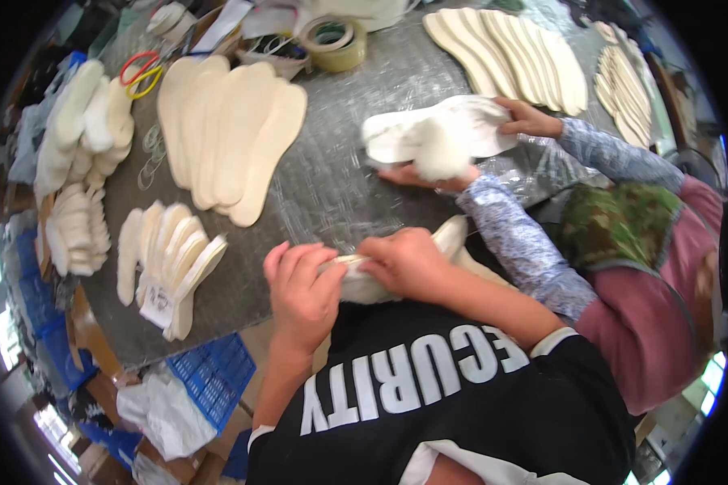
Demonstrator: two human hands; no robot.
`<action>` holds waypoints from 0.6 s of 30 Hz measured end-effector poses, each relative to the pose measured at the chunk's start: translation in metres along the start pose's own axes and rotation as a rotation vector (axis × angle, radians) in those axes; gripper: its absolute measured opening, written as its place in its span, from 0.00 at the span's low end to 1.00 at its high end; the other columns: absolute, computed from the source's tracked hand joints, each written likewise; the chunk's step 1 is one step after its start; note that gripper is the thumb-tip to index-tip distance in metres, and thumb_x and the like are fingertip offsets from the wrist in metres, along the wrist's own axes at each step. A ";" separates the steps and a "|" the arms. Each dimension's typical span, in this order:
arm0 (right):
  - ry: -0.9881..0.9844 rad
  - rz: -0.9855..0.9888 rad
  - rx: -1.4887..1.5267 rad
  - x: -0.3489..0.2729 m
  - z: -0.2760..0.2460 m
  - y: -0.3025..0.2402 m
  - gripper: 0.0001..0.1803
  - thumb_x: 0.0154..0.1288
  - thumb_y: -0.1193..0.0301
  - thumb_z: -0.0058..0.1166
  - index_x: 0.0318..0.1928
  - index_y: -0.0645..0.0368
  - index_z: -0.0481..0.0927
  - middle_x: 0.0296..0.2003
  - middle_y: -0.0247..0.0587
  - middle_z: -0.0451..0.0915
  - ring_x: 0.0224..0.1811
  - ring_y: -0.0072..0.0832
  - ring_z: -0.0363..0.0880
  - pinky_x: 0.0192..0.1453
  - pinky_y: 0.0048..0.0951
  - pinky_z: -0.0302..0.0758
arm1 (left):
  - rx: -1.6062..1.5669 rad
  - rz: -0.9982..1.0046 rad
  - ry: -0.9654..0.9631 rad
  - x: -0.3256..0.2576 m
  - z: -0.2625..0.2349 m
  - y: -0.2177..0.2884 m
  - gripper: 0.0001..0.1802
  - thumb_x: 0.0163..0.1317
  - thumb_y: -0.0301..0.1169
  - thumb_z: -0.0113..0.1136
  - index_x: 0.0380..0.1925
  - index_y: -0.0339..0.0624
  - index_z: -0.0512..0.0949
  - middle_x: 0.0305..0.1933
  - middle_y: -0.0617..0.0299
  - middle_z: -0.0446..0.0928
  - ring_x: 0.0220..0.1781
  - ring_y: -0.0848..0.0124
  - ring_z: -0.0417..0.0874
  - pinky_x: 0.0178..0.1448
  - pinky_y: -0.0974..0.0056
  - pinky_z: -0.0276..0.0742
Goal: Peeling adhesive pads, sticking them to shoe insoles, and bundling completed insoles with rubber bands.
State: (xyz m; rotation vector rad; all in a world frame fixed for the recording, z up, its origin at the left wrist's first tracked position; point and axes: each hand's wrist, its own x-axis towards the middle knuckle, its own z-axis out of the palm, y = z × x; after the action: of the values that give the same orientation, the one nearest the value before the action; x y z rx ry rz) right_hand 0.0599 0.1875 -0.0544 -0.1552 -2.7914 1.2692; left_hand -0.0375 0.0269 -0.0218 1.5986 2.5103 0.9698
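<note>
At the near edge of the table, close to my body, I hold a whitish insole [364, 289] between both hands. My left hand [301, 283] has its fingers bent over the insole's left end. Thumb and fingers of my right hand [406, 263] pinch its upper edge. Most of the insole is hidden by my fingers and shirt. Past my right wrist, the tip of another cream insole [451, 234] shows. Ahead and to the left, large cream insoles [230, 133] lie fanned out. Smaller fleecy insoles [174, 250] with a white paper label lie left of my left hand.
On the right, a co-worker's hands hold a white insole [392, 129] with a blurred fluffy piece. Rows of insoles [510, 56] lie at the back right. Tape rolls [336, 48] and scissors [141, 74] sit at the back. A blue crate [210, 376] stands below the table's left edge.
</note>
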 end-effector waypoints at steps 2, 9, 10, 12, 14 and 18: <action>-0.011 0.002 0.014 0.002 0.000 -0.005 0.09 0.54 0.64 0.58 0.30 0.54 0.75 0.19 0.43 0.77 0.23 0.43 0.78 0.27 0.41 0.73 | 0.021 0.022 0.002 -0.003 0.002 -0.001 0.08 0.44 0.22 0.62 0.26 0.43 0.76 0.35 0.63 0.75 0.42 0.61 0.77 0.54 0.50 0.65; -0.054 0.048 -0.011 -0.005 0.006 -0.006 0.09 0.54 0.64 0.56 0.31 0.54 0.76 0.20 0.42 0.78 0.23 0.42 0.78 0.28 0.40 0.72 | -0.010 -0.025 -0.040 -0.005 0.009 0.003 0.07 0.48 0.21 0.58 0.27 0.40 0.71 0.34 0.59 0.74 0.41 0.59 0.74 0.54 0.52 0.64; -0.076 0.068 -0.009 -0.005 0.005 -0.008 0.09 0.55 0.63 0.56 0.31 0.54 0.76 0.20 0.42 0.78 0.23 0.41 0.78 0.29 0.40 0.72 | -0.028 -0.026 -0.046 -0.006 0.011 0.002 0.07 0.49 0.20 0.56 0.27 0.40 0.69 0.34 0.58 0.73 0.40 0.58 0.74 0.53 0.52 0.65; -0.076 0.072 -0.004 -0.007 0.007 -0.007 0.09 0.54 0.63 0.56 0.32 0.53 0.76 0.20 0.42 0.78 0.24 0.42 0.78 0.29 0.41 0.72 | -0.051 -0.020 -0.052 -0.009 0.016 0.000 0.06 0.50 0.20 0.55 0.27 0.39 0.68 0.33 0.57 0.73 0.39 0.57 0.73 0.53 0.52 0.65; -0.077 0.073 0.006 -0.007 0.006 -0.008 0.09 0.54 0.63 0.57 0.34 0.52 0.77 0.20 0.42 0.78 0.24 0.44 0.77 0.29 0.42 0.72 | -0.089 -0.046 -0.033 -0.013 0.018 0.000 0.08 0.50 0.20 0.55 0.29 0.39 0.67 0.33 0.57 0.72 0.38 0.56 0.73 0.53 0.51 0.65; -0.148 0.062 0.001 -0.006 -0.002 -0.011 0.11 0.57 0.60 0.54 0.32 0.53 0.77 0.21 0.43 0.79 0.25 0.42 0.79 0.31 0.42 0.72 | -0.108 -0.083 0.018 -0.014 0.021 0.004 0.07 0.50 0.20 0.55 0.29 0.39 0.68 0.32 0.56 0.72 0.36 0.56 0.74 0.52 0.50 0.67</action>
State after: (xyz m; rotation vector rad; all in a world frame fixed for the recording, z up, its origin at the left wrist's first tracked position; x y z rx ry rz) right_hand 0.0652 0.1808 -0.0452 -0.1556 -2.9311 1.3493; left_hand -0.0204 0.0271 -0.0411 1.4502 2.4672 1.0933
